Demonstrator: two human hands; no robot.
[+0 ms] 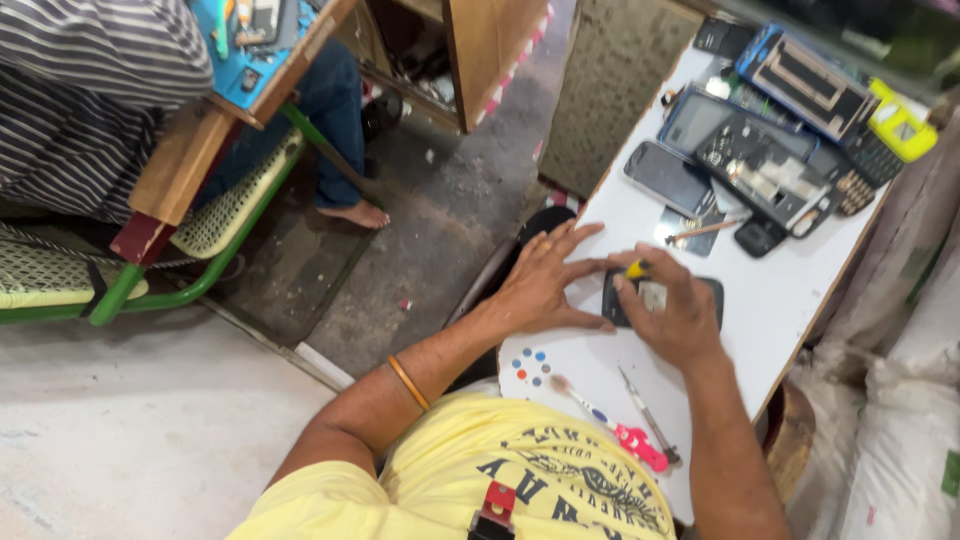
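Note:
A dark open phone point(700, 293) lies flat on the white table point(770, 310). My left hand point(545, 280) rests with spread fingers on the table at the phone's left edge, steadying it. My right hand point(672, 315) covers much of the phone and grips a small yellow-handled tool point(636, 269), its tip hidden under the fingers. A pink-handled brush point(620, 428) and metal tweezers point(648, 415) lie near my right forearm.
Several phones and dismantled phone parts point(765, 160) are piled at the table's far end, with a yellow device point(900, 125). Coloured dots point(532, 366) mark the table's near corner. Another person point(90, 90) in stripes sits at left beside a green-framed chair point(200, 260). White sacks point(910, 400) stand at right.

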